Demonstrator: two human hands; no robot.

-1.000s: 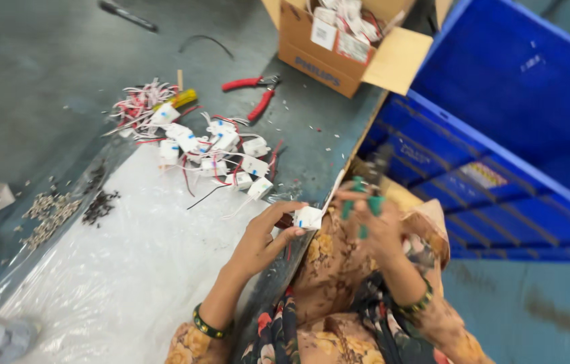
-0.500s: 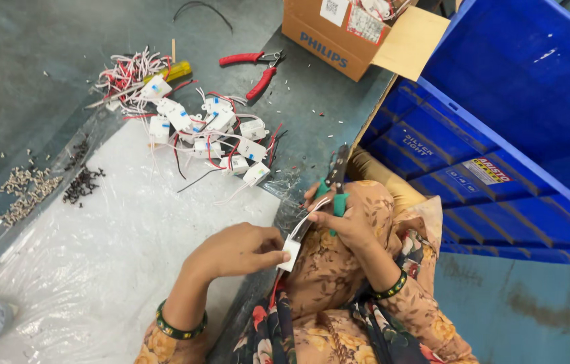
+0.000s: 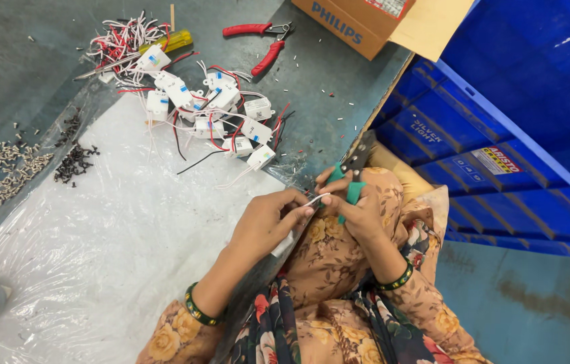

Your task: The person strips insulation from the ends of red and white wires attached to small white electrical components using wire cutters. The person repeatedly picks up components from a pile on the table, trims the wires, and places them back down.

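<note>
Head view: left hand (image 3: 268,219) has shifted up vs. half a sec ago, fingers now pinched shut on a thin white wire (image 3: 317,199). Right hand (image 3: 356,209) stays closed round green-handled cutters (image 3: 351,180), jaws at wire end, near surface (image 3: 130,222) edge. Pile of small white boxes (image 3: 211,114) unmoved, far left.
</note>
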